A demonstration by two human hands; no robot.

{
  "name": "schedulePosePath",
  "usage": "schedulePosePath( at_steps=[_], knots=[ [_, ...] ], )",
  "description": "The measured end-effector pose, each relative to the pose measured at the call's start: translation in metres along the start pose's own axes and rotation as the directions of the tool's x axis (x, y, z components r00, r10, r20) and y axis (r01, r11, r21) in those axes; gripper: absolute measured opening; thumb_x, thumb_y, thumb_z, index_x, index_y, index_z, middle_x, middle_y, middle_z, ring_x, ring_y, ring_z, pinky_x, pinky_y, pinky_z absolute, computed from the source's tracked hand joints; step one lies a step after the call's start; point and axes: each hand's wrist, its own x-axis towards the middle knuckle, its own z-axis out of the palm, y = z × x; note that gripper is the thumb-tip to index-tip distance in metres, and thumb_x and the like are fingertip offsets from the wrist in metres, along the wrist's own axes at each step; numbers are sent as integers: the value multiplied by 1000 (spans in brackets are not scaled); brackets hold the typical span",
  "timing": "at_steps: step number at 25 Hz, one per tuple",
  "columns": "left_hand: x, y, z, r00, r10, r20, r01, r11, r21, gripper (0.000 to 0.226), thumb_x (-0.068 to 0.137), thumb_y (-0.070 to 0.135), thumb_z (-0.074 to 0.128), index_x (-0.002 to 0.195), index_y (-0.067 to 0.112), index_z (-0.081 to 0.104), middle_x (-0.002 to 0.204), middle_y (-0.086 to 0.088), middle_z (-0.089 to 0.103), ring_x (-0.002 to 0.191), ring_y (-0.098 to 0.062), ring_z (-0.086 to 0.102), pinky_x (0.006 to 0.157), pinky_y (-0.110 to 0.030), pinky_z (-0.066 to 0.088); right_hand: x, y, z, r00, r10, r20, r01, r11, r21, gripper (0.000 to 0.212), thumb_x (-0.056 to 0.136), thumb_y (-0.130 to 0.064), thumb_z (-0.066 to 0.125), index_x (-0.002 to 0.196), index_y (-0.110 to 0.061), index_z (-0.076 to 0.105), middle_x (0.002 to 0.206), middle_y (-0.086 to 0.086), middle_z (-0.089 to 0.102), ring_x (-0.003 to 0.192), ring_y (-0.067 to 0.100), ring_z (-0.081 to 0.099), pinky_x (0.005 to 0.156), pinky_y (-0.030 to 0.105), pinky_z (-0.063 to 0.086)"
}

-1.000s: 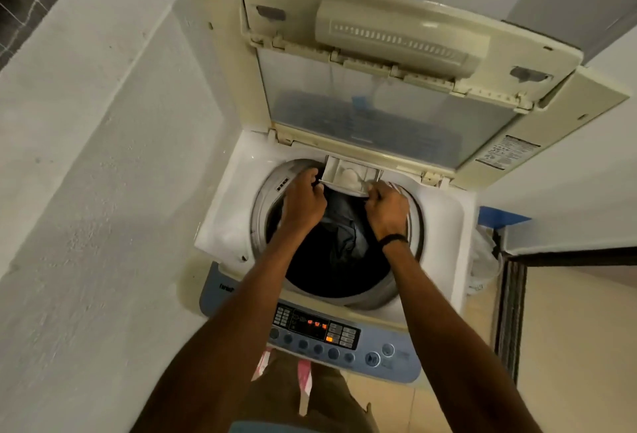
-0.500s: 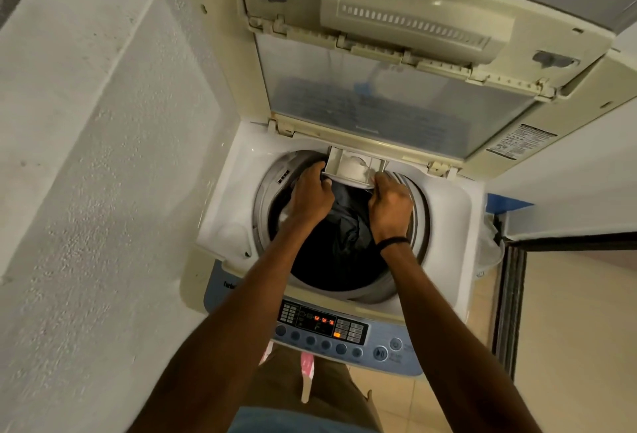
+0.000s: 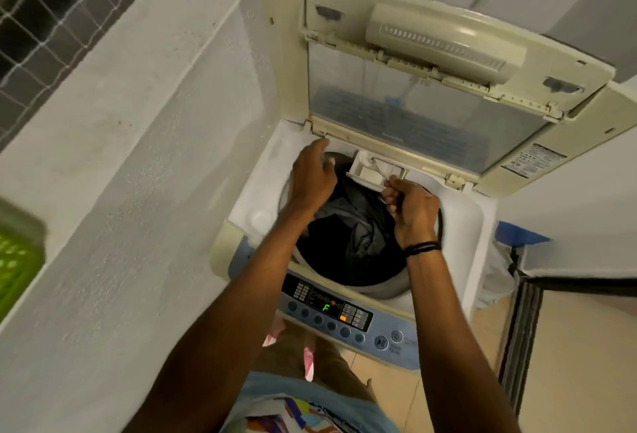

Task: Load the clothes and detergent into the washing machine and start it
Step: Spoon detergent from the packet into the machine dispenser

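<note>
The top-loading washing machine [image 3: 255, 205] stands with its lid [image 3: 431, 98] raised. Dark clothes [image 3: 351, 226] lie in the drum. A white detergent drawer [image 3: 374, 170] sticks out at the drum's back rim. My right hand [image 3: 412, 208] pinches the drawer's front right corner. My left hand [image 3: 312, 179] hovers off the drawer to its left, fingers spread, holding nothing, near the lid's left hinge. The control panel [image 3: 331, 308] at the front shows a green "F" and an orange light.
A white wall ledge [image 3: 120, 122] runs along the left, with a green basket [image 3: 17, 253] on it at the frame's edge. A plastic bag [image 3: 496, 267] and a blue object [image 3: 517, 234] sit right of the machine, beside a dark door frame [image 3: 520, 329].
My left hand has let go of the drawer and moved left and up. My right hand stays on the drawer. The panel display now shows a green "F".
</note>
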Motion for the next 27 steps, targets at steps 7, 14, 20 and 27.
schedulePosePath(
  at_steps=[7, 14, 20, 27],
  knots=[
    [-78, 47, -152, 898, 127, -422, -189, 976, -109, 31, 99, 6, 51, 128, 11, 62, 121, 1, 70, 111, -9, 66, 93, -10, 48, -119, -41, 73, 916, -79, 393, 106, 993, -48, 8, 84, -6, 62, 81, -6, 69, 67, 7, 65, 46, 10, 50, 36, 17, 33],
    [-210, 62, -322, 676, 91, -731, -290, 945, -151, 27, 95, 3, 54, 119, 9, 63, 112, -9, 72, 107, -16, 69, 101, -35, 54, -267, -18, 161, 564, 242, 789, 44, 946, -321, 19, 92, -17, 62, 82, -5, 73, 58, -3, 54, 45, 3, 44, 36, 13, 32],
    [-297, 21, -417, 497, 40, -867, -231, 969, -87, 25, 96, 3, 52, 118, 8, 63, 111, -9, 70, 103, -13, 67, 96, -30, 54, -354, 14, 223, 359, 300, 884, 308, 856, -415, 20, 91, -9, 58, 93, 6, 71, 50, -1, 56, 41, 6, 45, 35, 14, 30],
    [-325, -56, -458, 650, -125, -750, 93, 992, -85, 25, 98, 8, 60, 120, 17, 68, 110, 2, 72, 99, -9, 66, 98, -34, 55, -383, 61, 266, 206, 177, 962, 933, 261, -248, 20, 77, -31, 66, 75, -14, 77, 53, 1, 60, 53, 19, 58, 52, 28, 45]
  ],
)
